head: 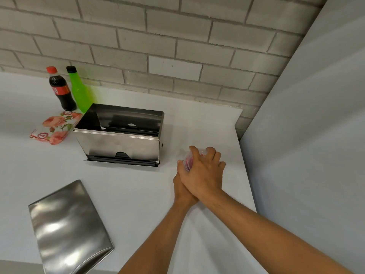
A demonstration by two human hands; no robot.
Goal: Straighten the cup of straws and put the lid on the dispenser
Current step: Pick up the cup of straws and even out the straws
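Note:
Both my hands wrap a clear plastic cup (188, 162) with red straws inside, on the white counter to the right of the dispenser. My right hand (205, 171) lies over the cup's top and side. Beneath it, my left hand (182, 189) grips the cup from the near side, mostly hidden. Little of the cup shows, so I cannot tell whether it is upright. The steel dispenser (118, 142) stands with its top uncovered in the middle of the counter. Its flat steel lid (67, 228) lies on the counter at the front left, apart from both hands.
A cola bottle (60, 89) and a green bottle (80, 89) stand behind the dispenser by the brick wall. A floral napkin pack (56, 128) lies left of the dispenser. A grey wall panel (316, 135) bounds the counter (138, 194) on the right.

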